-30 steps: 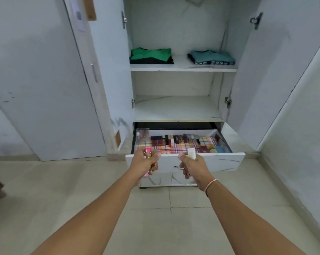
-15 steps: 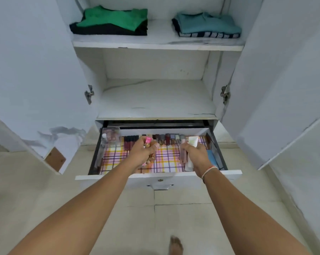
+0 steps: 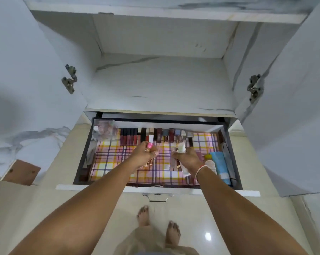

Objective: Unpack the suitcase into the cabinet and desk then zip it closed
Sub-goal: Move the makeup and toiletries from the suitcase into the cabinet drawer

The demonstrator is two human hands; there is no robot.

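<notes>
— Why is the drawer (image 3: 232, 157) of the cabinet (image 3: 162, 83) pulled right out?

— So both my arms reach over its front edge onto the plaid liner (image 3: 115, 161); the suitcase is out of view

— And the row (image 3: 155, 136) along the back edge?

— Tubes lie side by side there, so I add to it. My left hand (image 3: 145, 156) is curled round a pink-capped bottle (image 3: 149, 146). My right hand (image 3: 187, 159) grips a pale tube (image 3: 181, 148), near the blue tube (image 3: 219, 162) at the right edge
</notes>
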